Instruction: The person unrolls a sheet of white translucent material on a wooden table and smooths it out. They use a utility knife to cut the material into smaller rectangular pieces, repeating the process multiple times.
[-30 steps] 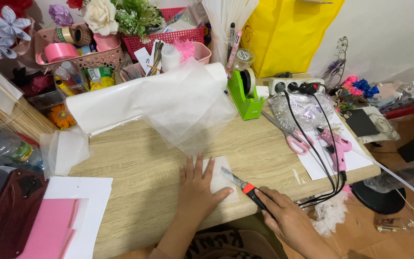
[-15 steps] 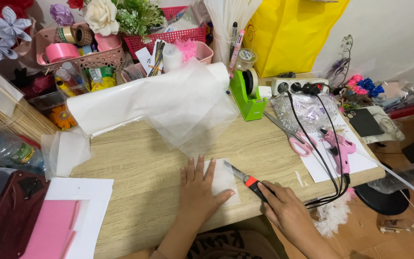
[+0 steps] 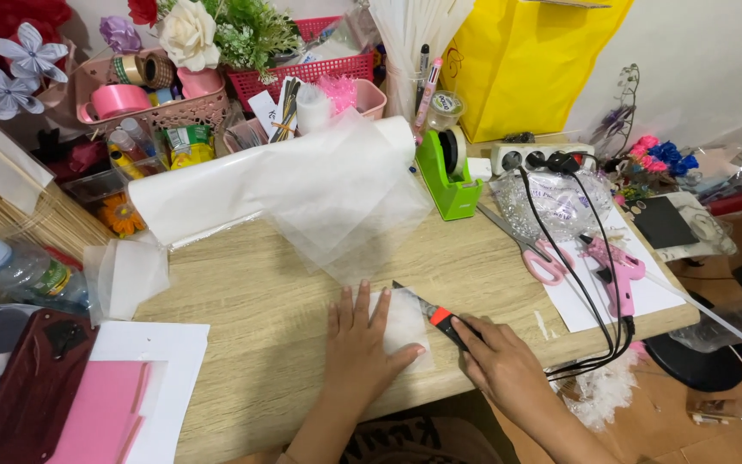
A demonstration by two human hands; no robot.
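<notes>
The left hand [image 3: 361,357] lies flat, fingers spread, on a small square of translucent white tissue paper [image 3: 405,325] at the near edge of the wooden worktop [image 3: 259,301], pinning it down. The right hand [image 3: 500,365] is closed around the handle of a utility knife [image 3: 429,311] with an orange slider; its blade points up and away, lying along the right edge of the square, just beside the left index finger.

The work looks to be under way rather than finished. The square under the palm appears already apart from the big roll of the same tissue paper [image 3: 276,180], which lies across the middle of the worktop with loose sheets spilling toward the hands. Another cut piece [image 3: 126,275] rests at the left, near a water bottle [image 3: 23,271]. Whether the blade has run the whole edge cannot be told; its tip sits near the far corner of the square, so the cut seems to be at one end of its stroke. Plenty of paper remains on the roll.

Pink-handled scissors [image 3: 530,249], a pink glue gun [image 3: 613,271] and a green tape dispenser [image 3: 445,176] lie unused to the right.
</notes>
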